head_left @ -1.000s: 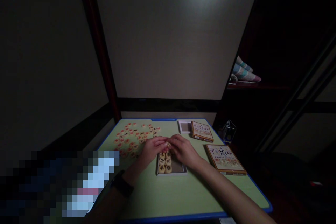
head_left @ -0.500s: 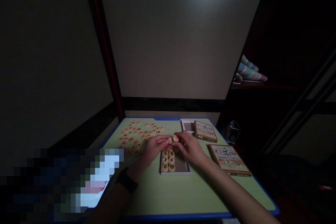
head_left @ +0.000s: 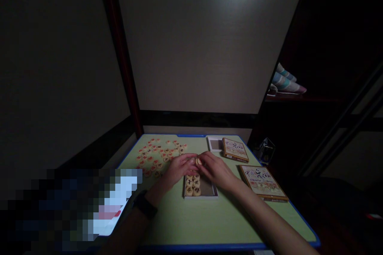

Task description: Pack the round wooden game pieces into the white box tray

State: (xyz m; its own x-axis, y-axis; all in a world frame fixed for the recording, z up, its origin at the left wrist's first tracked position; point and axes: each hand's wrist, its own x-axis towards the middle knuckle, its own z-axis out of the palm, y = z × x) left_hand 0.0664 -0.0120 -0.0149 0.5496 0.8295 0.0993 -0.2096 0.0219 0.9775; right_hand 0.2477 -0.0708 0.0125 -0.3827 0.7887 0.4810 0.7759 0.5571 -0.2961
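Over the upper part of a shallow box tray point(head_left: 206, 197), my two hands meet with fingers closed around a round, pale Chinese chess piece point(head_left: 198, 161). My left hand point(head_left: 178, 168) pinches at its left side, and my right hand point(head_left: 216, 168) curls its fingers on it from the right. Whether more pieces sit within the fingers is hidden. Below them, black-marked pieces point(head_left: 189, 191) lie in rows along the tray's left side. The hands cover the tray's far end. Left of my left hand, many loose pieces point(head_left: 155, 162), mostly red-marked, are spread on the table.
A second tray point(head_left: 214, 144) stands at the back of the green table point(head_left: 179, 223), partly under a Chinese chess box lid point(head_left: 235, 149). Another lid point(head_left: 263, 182) lies at the right edge. A pixelated bright screen point(head_left: 116, 199) is at the left. A dark wristband point(head_left: 145, 205) circles my left wrist.
My hands have drawn closer together, and the two pieces seen at the fingertips now show as one. My right fingers have come lower over it. The view has shifted slightly.
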